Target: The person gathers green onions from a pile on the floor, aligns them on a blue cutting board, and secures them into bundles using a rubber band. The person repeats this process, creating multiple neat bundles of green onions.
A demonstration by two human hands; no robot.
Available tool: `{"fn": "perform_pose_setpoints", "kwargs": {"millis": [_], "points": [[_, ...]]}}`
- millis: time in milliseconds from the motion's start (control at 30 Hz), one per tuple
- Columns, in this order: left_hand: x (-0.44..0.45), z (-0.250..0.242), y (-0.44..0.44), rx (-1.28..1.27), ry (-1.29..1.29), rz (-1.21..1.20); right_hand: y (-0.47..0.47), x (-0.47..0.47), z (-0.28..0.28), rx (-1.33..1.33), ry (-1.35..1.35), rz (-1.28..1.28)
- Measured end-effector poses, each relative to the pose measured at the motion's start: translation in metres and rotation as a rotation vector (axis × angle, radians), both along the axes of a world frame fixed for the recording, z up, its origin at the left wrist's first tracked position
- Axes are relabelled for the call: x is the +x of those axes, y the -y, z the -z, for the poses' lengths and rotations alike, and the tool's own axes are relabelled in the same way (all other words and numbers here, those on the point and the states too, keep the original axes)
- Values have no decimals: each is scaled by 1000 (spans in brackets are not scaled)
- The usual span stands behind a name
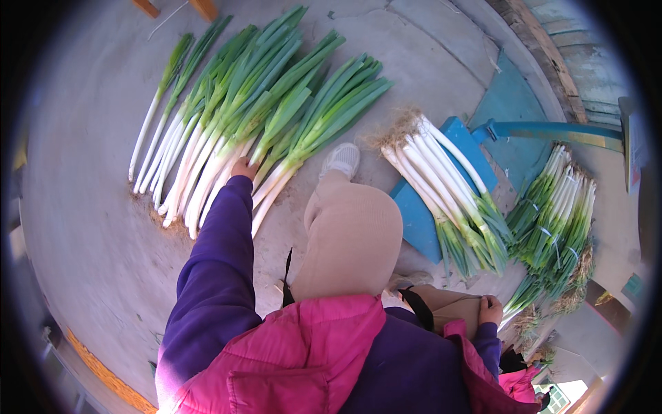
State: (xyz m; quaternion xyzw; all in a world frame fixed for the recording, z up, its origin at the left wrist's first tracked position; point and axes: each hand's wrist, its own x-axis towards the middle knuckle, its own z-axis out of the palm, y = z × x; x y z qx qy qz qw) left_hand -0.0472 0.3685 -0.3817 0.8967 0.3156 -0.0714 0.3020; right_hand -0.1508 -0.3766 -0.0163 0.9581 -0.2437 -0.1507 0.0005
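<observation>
A spread row of large green onions (222,121) lies on the concrete floor, white stalks towards me and green leaves pointing away. My left hand (245,167) reaches into the right part of this row, its fingers closed around a stalk (260,151) where the white turns green. My sleeve hides the lower part of that stalk. Just right of this hand lies a looser group of green onions (315,121). My right hand (490,309) rests on my bent right knee (455,310), with no object seen in it; its fingertips are partly hidden.
Trimmed-looking green onions (439,171) lie roots-away across a blue board (421,233) at my right. Beyond are tied bundles (556,217) and a blue metal bar (558,129). My shoe (341,159) stands beside the row. Orange wooden legs (204,9) show at the top.
</observation>
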Motion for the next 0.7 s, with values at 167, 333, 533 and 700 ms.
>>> {"fn": "perform_pose_setpoints", "kwargs": {"millis": [167, 333, 533, 700], "points": [[-3, -23, -7, -196, 87, -90, -11, 4, -4, -46, -8, 9], [-29, -97, -10, -434, -2, -195, -13, 0, -4, -47, 30, -26], [-95, -179, -24, -78, 192, -45, -20, -2, -12, -3, 47, -36], [-117, -243, -23, -134, 467, -100, -26, -5, -18, -16, 66, -43]]}}
